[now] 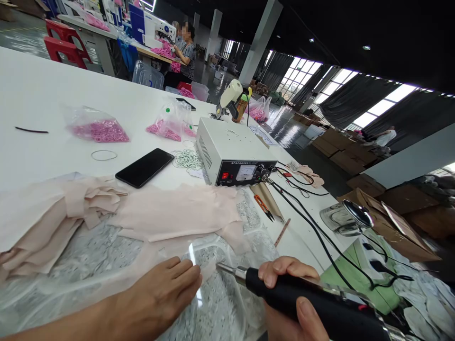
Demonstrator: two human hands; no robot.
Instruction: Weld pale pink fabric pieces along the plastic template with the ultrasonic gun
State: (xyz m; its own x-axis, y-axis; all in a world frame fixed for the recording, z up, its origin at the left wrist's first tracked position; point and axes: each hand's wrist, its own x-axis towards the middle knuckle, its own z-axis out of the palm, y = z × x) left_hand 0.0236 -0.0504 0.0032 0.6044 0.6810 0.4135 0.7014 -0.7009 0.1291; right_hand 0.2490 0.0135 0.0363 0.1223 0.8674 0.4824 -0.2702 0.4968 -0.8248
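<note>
My right hand [295,293] is wrapped round a black handheld tool [320,303] with a metal tip that points left, just above the marbled, clear-covered work surface [220,293]. My left hand [163,293] rests palm down beside the tip, fingers together on a thin, pale, sheer strip [209,274]; whether it grips the strip cannot be made out. Beyond both hands lies a flat light-pink fabric piece [177,210]. A stack of similar pieces [46,218] sits at the left. Black cables run to a white control box [234,142] with a dial and a red switch.
A black phone [145,167], green elastic loops [187,159] and bags of pink rings [101,129] lie past the fabric. Orange snips [263,207] are right of the box. A glass jar [344,218] stands near the table's right edge. A person [188,52] sits at a far sewing machine.
</note>
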